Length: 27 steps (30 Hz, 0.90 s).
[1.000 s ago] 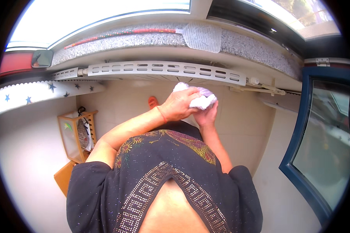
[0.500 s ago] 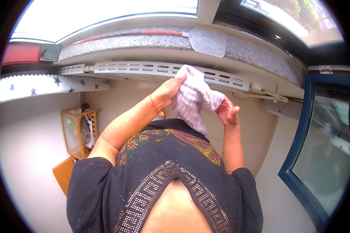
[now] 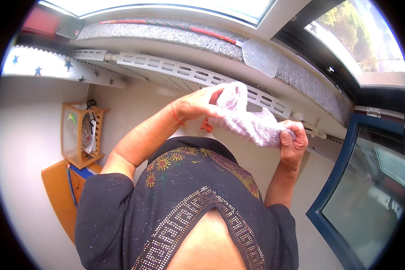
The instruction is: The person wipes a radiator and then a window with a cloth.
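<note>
Nearest is the person's black short-sleeved top point(image 3: 184, 207), with bands of metallic studs and coloured sunburst patterns. Beyond its hem, both bare hands hold up a fuzzy, pale lilac-and-white piece of soft fabric point(image 3: 252, 126) in front of the body.

The left hand point(image 3: 201, 104), with a thin red cord point(image 3: 176, 113) at its wrist, has its grip closed on the fabric's left end, the thumb and fingers parted only by the bunched material. The right hand point(image 3: 293, 143) has its grip clamped on the other end, thumb pressed against curled fingers. Between them the fabric stretches crosswise, its long axis sloping from upper left down to lower right; a rounded lobe rises beside the left hand's fingers.

To the left, near the wall, stands a box with a light wooden frame and clear sides point(image 3: 70, 141). In it are a grey-brown patterned object point(image 3: 86, 131) and something white point(image 3: 92, 140), too unclear to identify.

Past the hands runs a white slotted radiator point(image 3: 166, 66), and beyond it a speckled grey stone windowsill point(image 3: 202, 42). On this sill lies a swatter with a red patterned handle and pale mesh head point(image 3: 261, 58).
</note>
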Available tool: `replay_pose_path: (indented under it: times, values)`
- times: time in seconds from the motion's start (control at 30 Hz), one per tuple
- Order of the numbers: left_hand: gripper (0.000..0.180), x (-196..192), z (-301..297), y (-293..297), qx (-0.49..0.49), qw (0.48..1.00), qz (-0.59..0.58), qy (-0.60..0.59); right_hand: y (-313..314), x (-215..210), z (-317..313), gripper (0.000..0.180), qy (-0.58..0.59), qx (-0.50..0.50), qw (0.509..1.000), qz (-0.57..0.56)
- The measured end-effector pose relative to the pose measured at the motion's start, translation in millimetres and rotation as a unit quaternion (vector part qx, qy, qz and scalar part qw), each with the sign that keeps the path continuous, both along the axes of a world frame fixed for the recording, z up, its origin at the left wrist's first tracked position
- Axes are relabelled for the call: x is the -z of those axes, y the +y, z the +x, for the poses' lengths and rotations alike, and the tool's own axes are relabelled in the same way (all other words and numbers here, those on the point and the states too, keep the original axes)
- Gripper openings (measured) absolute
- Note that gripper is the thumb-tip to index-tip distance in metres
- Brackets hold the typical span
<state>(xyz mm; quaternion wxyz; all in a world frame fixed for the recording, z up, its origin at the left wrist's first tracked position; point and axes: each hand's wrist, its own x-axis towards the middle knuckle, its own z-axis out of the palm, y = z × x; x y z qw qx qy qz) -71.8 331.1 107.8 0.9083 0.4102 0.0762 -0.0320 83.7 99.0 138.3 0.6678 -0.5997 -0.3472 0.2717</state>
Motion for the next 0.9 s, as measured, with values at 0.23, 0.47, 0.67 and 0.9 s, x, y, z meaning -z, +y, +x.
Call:
replay_pose_path:
  times: [0.23, 0.47, 0.67, 0.9]
  values:
    - [0.094, -13, -45, 11, 0.082, 0.982, 0.153, -0.077, 16, -56, -14, 0.018, -0.168, -0.166, 0.971, 0.037]
    - [0.017, -45, -90, 45, -0.059, 0.826, 0.560, 0.030, 14, -43, 1, 0.023, -0.174, 0.033, 0.983, -0.037]
    - [0.015, -79, -90, 72, -0.193, 0.751, 0.631, -0.018, 54, -14, 25, 0.016, -0.128, 0.071, 0.989, -0.026]
    - [0.014, -145, -105, 75, -0.265, 0.587, 0.764, -0.035, 76, -45, 31, 0.020, -0.113, 0.095, 0.983, 0.109]
